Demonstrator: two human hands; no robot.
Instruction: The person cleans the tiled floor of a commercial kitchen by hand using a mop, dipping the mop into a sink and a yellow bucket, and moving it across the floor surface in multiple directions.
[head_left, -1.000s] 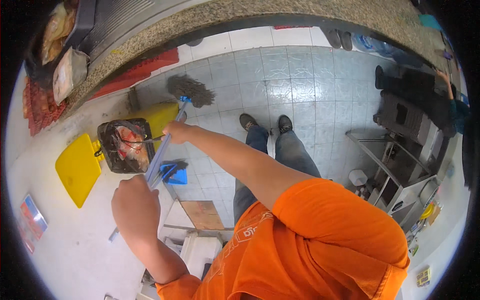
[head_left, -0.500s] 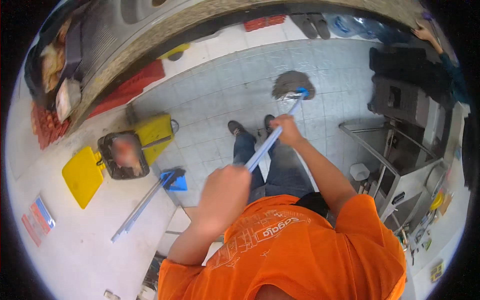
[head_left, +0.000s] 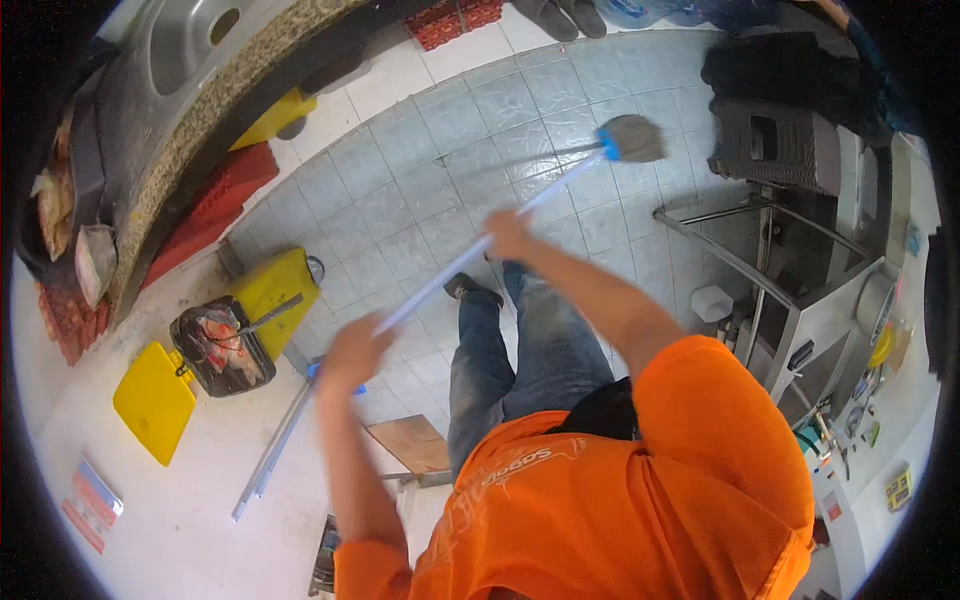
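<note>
A mop with a long pale blue pole, a bright blue clamp and a grey stringy head slants across the view. My left hand, a little blurred, is closed around the pole near its upper end. Farther along the same pole, my right hand is wrapped around it. The mop head is over the wet grey-blue tiles at the far right; whether it touches them I cannot tell. My left shoe shows below the pole.
A yellow bin with its yellow lid raised holds rubbish at left. Another blue-white pole leans nearby. A stone-edged sink counter runs along the far left. At right stand a metal frame and a grey crate.
The mop head has swung right and slightly away, its strings gathered closer. Both hands have shifted left, still on the pole. My view has turned and my legs have moved.
</note>
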